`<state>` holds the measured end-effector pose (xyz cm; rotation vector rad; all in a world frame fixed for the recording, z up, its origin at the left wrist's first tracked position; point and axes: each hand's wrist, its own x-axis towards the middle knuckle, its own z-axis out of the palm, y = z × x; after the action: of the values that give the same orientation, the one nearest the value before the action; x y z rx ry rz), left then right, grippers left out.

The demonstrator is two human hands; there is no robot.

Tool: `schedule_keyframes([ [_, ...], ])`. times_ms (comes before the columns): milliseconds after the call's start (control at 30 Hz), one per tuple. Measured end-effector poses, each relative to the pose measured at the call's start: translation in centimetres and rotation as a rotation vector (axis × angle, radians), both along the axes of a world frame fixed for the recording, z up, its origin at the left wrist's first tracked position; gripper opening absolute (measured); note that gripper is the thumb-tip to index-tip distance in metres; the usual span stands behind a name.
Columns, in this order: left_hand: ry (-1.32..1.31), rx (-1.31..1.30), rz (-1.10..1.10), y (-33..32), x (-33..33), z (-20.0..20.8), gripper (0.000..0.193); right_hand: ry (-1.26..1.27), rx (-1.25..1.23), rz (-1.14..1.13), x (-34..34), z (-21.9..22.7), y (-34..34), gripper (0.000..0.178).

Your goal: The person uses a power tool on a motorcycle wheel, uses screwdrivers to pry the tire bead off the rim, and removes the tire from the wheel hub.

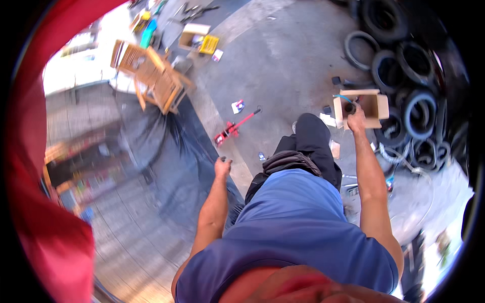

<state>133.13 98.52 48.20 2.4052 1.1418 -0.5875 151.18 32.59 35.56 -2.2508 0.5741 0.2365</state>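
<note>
My right hand (356, 117) reaches out to an open cardboard box (373, 106) on the right. Its fingers are closed on a dark object (349, 107) at the box's left side; the kind is too small to tell. A thin blue strip or hose (342, 96) shows just above that object. Away to the left, my left hand (222, 167) hangs low with curled fingers. Something small and dark seems to be in it, but blur hides what. Nearest to this hand is a red floor jack (230, 131) with a long handle, lying on the ground.
Several black tyres (386, 73) are heaped on the right, beside the box. A wooden chair (161, 83) stands at the far left near a dark tarp (177, 146). Farther back are another carton (194, 36) and a yellow container (208, 45). Red cloth (50, 227) hangs along the left rim.
</note>
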Motion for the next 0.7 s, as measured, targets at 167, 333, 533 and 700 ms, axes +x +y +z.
schedule_keyframes([
  [167, -0.087, -0.076, -0.171, 1.3, 20.9, 3.8, 0.058, 0.554, -0.156, -0.201, -6.7, -2.3, 1.2, 0.059],
  [333, -0.201, -0.059, -0.497, -5.1, 37.3, 10.9, 0.058, 0.765, -0.068, -0.456, -8.5, 0.1, 5.2, 0.058],
  [533, -0.063, -0.122, -0.852, -10.0, 46.8, 9.5, 0.060, 0.120, 0.010, -0.572, -3.5, -5.4, 5.8, 0.038],
  [700, 0.093, -0.078, -1.025, -8.8, 51.8, 7.0, 0.066, 0.220, 0.029, -0.688, 1.9, 8.4, 8.2, 0.061],
])
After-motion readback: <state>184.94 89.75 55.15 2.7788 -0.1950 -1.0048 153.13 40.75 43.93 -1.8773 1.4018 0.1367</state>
